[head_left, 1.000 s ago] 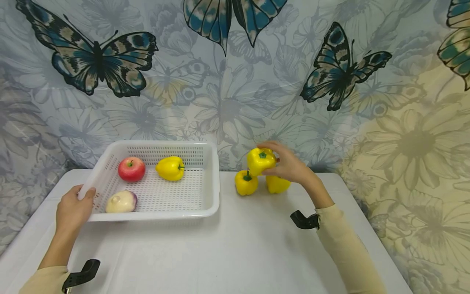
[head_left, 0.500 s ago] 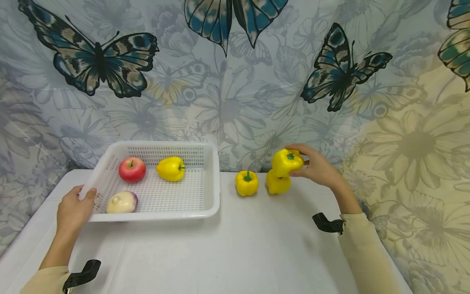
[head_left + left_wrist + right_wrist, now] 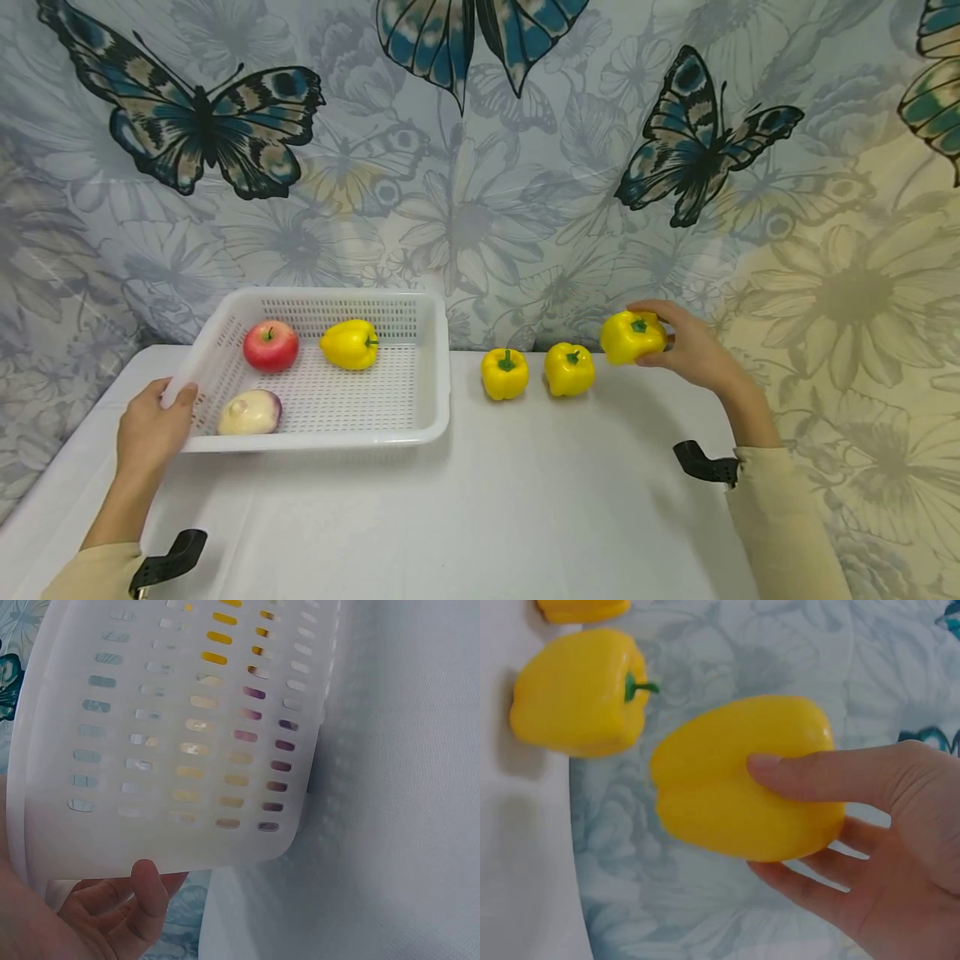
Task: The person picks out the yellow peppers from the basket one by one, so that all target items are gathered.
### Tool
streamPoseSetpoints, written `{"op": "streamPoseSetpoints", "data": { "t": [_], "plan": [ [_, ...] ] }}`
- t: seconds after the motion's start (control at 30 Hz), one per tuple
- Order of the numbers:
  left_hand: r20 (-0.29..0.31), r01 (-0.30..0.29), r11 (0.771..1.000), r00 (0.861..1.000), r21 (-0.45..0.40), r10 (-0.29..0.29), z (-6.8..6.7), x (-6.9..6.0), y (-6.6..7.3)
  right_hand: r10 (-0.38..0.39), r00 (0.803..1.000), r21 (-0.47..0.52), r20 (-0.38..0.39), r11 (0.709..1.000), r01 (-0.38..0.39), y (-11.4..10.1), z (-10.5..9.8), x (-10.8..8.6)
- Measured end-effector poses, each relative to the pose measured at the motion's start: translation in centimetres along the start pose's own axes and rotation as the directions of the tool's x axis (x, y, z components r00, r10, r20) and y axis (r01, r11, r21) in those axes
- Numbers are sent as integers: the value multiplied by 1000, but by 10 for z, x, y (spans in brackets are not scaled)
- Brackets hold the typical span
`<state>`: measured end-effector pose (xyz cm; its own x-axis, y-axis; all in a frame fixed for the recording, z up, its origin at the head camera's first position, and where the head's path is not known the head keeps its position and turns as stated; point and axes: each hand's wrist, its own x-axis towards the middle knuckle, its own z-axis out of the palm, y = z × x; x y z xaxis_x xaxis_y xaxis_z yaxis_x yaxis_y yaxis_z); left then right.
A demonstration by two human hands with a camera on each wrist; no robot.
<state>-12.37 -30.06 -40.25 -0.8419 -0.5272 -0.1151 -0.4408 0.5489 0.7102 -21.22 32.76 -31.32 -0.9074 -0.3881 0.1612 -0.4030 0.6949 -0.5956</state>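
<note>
My right hand (image 3: 693, 350) grips a yellow bell pepper (image 3: 632, 337) just above the table's back right part, thumb on the near side and fingers behind, as the right wrist view shows of the same pepper (image 3: 742, 780). To its left, two more yellow bell peppers stand upright on the table, one nearer (image 3: 569, 370) and one farther left (image 3: 505, 374). My left hand (image 3: 153, 425) holds the left rim of a white plastic basket (image 3: 315, 443). In the left wrist view, the thumb and fingers of that hand (image 3: 124, 911) hold the basket's end (image 3: 105, 847).
Inside the basket lie a red apple (image 3: 271, 346), a yellow bell pepper (image 3: 349, 344) on its side and a whitish-purple round vegetable (image 3: 250, 412). A white cloth covers the table (image 3: 480, 508). Behind its back edge hangs a butterfly-patterned backdrop (image 3: 465, 208).
My right hand has carried its bell pepper rightward, from above the left standing pepper, past the second one, to the right of both. The left hand and the basket have stayed put.
</note>
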Motion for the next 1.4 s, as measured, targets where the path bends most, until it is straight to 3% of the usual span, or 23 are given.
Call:
{"op": "streamPoseSetpoints", "data": {
  "t": [0.27, 0.57, 0.97, 1.4],
  "plan": [
    [-3, 1, 1000, 1000, 1, -1, -1, 0, 0, 120, 989, -48, 87, 992, -116, 36, 5, -1],
    [-8, -3, 1000, 1000, 6, 3, 2, 0, -1, 205, 970, 53, 130, 976, -213, 90, 27, -5],
    [-15, -3, 1000, 1000, 2, 3, 2, 0, -2, 188, 976, 15, 110, 982, -190, 89, 29, -4],
    [-16, -4, 1000, 1000, -12, 4, 2, 0, -2, 128, 986, -20, 108, 992, -127, 73, 27, -6]
  ]
}}
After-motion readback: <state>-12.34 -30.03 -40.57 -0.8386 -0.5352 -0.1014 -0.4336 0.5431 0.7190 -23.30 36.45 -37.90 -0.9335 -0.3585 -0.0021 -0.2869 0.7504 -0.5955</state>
